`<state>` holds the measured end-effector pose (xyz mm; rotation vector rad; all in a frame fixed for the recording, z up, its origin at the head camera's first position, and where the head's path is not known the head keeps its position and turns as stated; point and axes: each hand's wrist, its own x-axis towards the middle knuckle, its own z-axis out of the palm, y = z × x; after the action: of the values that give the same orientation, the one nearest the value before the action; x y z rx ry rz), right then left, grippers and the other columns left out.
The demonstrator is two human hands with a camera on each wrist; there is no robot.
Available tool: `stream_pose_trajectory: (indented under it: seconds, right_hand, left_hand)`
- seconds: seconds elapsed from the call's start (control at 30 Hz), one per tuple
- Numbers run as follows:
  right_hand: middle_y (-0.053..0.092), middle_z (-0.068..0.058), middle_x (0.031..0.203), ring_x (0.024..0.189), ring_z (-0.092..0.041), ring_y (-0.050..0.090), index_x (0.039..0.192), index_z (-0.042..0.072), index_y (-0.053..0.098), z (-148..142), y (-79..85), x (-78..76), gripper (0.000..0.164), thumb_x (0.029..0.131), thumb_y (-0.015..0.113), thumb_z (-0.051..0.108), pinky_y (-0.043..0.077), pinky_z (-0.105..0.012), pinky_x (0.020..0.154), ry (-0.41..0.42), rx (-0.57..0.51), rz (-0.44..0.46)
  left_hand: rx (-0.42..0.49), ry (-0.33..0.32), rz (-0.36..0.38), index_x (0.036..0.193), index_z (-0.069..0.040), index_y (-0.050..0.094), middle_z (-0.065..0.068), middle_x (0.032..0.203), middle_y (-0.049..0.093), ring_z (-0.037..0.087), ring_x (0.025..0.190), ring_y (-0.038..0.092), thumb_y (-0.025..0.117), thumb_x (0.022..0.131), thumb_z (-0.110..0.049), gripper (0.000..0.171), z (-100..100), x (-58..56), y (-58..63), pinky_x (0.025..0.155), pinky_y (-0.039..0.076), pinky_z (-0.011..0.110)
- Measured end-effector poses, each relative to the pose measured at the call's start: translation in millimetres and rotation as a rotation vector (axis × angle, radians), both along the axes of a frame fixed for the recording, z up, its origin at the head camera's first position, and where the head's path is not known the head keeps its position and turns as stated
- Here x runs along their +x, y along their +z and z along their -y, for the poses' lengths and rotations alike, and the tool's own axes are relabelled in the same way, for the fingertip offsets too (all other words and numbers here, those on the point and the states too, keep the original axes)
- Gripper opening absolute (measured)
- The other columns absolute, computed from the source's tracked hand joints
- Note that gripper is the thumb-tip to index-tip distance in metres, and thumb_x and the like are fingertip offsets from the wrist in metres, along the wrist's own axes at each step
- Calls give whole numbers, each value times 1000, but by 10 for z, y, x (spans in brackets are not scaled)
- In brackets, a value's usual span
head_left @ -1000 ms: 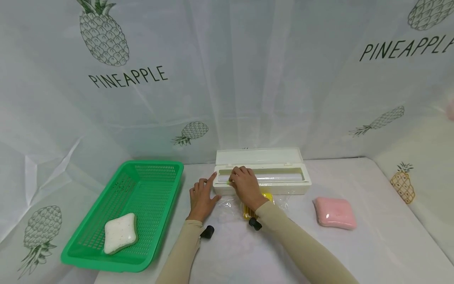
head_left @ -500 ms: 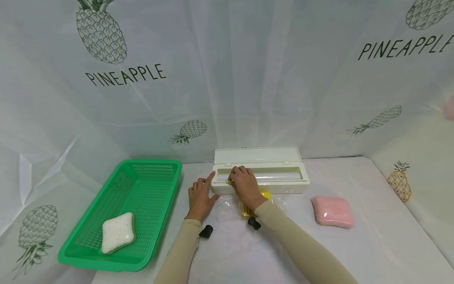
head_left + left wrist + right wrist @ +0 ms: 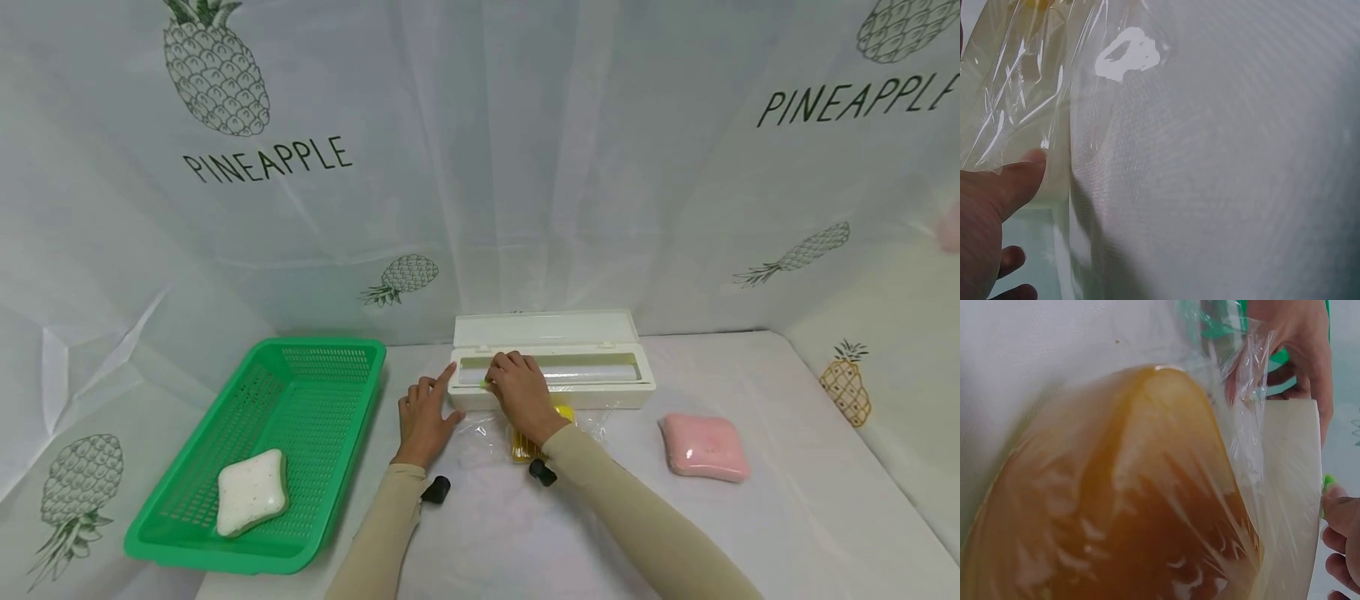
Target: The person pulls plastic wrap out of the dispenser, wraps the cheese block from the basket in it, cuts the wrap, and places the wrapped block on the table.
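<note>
A white cling film dispenser [image 3: 607, 396] lies across the table with its lid raised and a film roll inside. My right hand [image 3: 521, 396] pinches its small green slide cutter [image 3: 1327, 479] at the front edge, left of the middle. At the left end my left hand [image 3: 424, 421] holds the dispenser, index finger along the end and thumb on the film at the front. Clear film [image 3: 1041, 94] hangs from the front edge. It drapes over an amber, rounded bar that looks like soap [image 3: 1147, 487], which my right forearm partly covers in the head view.
On the left stands a green plastic basket [image 3: 352, 450] holding a white speckled bar [image 3: 252, 493]. A pink wrapped bar [image 3: 703, 447] lies at the right. Pineapple-printed cloth [image 3: 525, 167] rises behind the table [image 3: 810, 500].
The right hand and green cutter shift very slightly along the front edge, still near the left part. The left hand stays at the dispenser's end. The head view shifts a little.
</note>
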<state>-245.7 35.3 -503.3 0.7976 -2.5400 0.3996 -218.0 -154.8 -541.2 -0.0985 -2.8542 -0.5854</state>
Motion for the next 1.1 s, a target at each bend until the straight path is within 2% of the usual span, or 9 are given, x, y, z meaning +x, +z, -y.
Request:
stream_pose_trajectory:
  seconds: [0.23, 0.6, 0.7, 0.83, 1.1]
  right_hand:
    - [56, 5, 97, 98, -17, 49, 86, 17, 69, -21, -14, -4, 6, 82, 71, 19, 37, -34, 88, 15, -10, -22]
    - [56, 4, 96, 96, -18, 50, 85, 17, 68, -54, 3, 1, 4, 83, 70, 18, 38, -36, 89, 18, 9, -43]
    - [56, 4, 96, 97, -18, 50, 84, 16, 67, -52, -3, -7, 4, 83, 70, 18, 38, -36, 88, 20, 8, -51]
    - [55, 4, 97, 98, -18, 50, 84, 17, 67, -53, -8, -18, 4, 82, 71, 17, 38, -36, 88, 21, 4, -67]
    - [55, 4, 98, 99, -18, 50, 83, 16, 67, -77, -7, -29, 4, 83, 69, 18, 38, -36, 87, 26, 3, -74]
  left_hand:
    - [-2, -6, -32, 145, -39, 25, 6, 113, 47, 25, 100, 41, 80, 72, -31, 91, 10, -10, -40, 88, 29, 47]
    - [-25, 2, 0, 145, -43, 20, 5, 112, 46, 23, 101, 39, 78, 74, -34, 92, 0, -35, -56, 89, 29, 45]
    - [-24, -1, -21, 145, -42, 21, 5, 111, 46, 23, 100, 40, 79, 73, -34, 92, 13, -41, -71, 88, 29, 46]
    - [-27, -8, -39, 145, -40, 25, 5, 111, 47, 24, 101, 40, 79, 72, -34, 91, 30, -37, -57, 87, 30, 47]
    - [-34, -4, -25, 145, -40, 24, 5, 112, 46, 25, 102, 40, 78, 74, -34, 90, 32, -15, -11, 88, 30, 47]
